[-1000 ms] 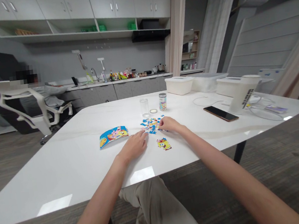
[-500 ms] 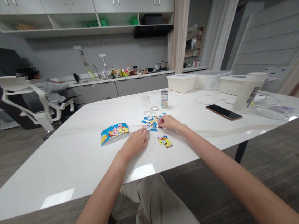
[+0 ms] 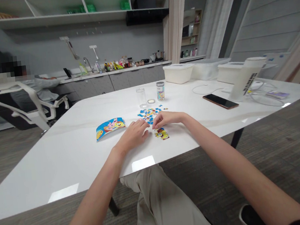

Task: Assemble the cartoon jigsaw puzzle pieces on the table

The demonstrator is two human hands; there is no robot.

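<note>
Fingers pinched together, my right hand [image 3: 164, 118] is over the upper left edge of a joined yellow puzzle section [image 3: 162, 134]; whatever it pinches is too small to make out. My left hand [image 3: 135, 133] rests on the white table [image 3: 90, 162] just left of that section, fingers apart, fingertips near the loose pieces. Loose blue and multicoloured puzzle pieces [image 3: 147, 115] lie in a pile beyond both hands. A curved picture card [image 3: 110, 128] in blue, pink and yellow lies left of my left hand.
Behind the pieces stand a clear jar [image 3: 141, 98], a round lid [image 3: 151, 101] and a printed can [image 3: 160, 91]. To the right are a phone [image 3: 220, 101], a white bottle [image 3: 247, 79], cables and lidded boxes [image 3: 178, 74]. A person sits at the far left.
My right hand has moved from the loose pile toward me, to the joined section. My left hand has stayed nearly in place. The camera view has tilted down slightly.
</note>
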